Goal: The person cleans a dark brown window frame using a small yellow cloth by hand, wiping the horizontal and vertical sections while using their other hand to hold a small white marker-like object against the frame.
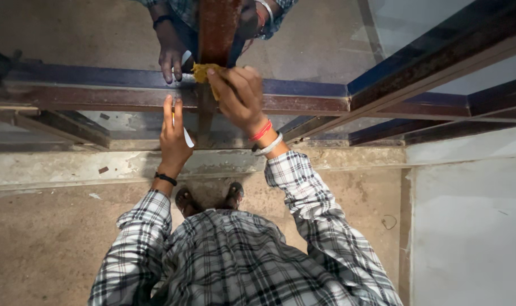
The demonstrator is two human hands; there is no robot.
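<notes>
At upper centre of the frame our right hand (239,93) grips a yellow cloth (204,72) against the rusty upright bar (217,31), left hand (174,139) pinching a thin white stick (188,136); rust remains, wiping unfinished.

Bare, speckled brown concrete floor (43,243) meets a worn, chipped concrete ledge (71,167) below a glass pane (326,39) set in rusted dark metal framing (303,102), with a pale plastered wall (473,226) at right under dim, even light.
</notes>
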